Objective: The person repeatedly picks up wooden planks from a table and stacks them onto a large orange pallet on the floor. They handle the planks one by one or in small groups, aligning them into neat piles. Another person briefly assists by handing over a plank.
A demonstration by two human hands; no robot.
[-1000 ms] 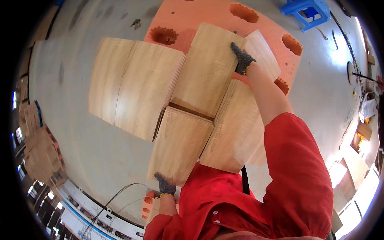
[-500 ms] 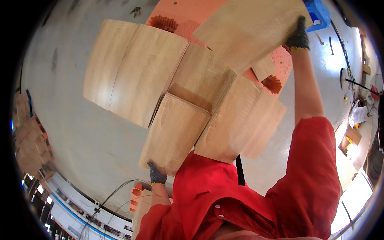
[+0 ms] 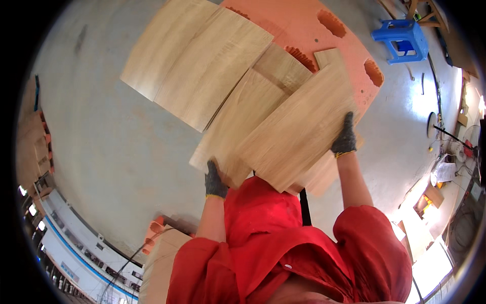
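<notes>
My left hand (image 3: 215, 180), in a dark grey knitted glove, grips the near left edge of a light wood-grain panel (image 3: 238, 121), thumb on top. My right hand (image 3: 345, 136), gloved alike, holds the right edge of another wood-grain panel (image 3: 304, 114). That right panel lies slanted over the left panel's right side and over other boards beneath. Most of my fingers are hidden under the edges. To the left, wide wood-grain panels (image 3: 197, 61) lie side by side. A further board (image 3: 282, 66) shows beyond the left panel.
An orange plastic pallet (image 3: 349, 55) with ribbed openings lies under the boards. A blue stool (image 3: 402, 40) stands at the far right. Near my lower left is another board stack (image 3: 164, 263) on orange plastic. A pedestal stand (image 3: 433, 125) and cables lie at right.
My right hand has brought its panel from the far right toward me and down over the other boards. My left hand has moved up, shifting its panel away from me.
</notes>
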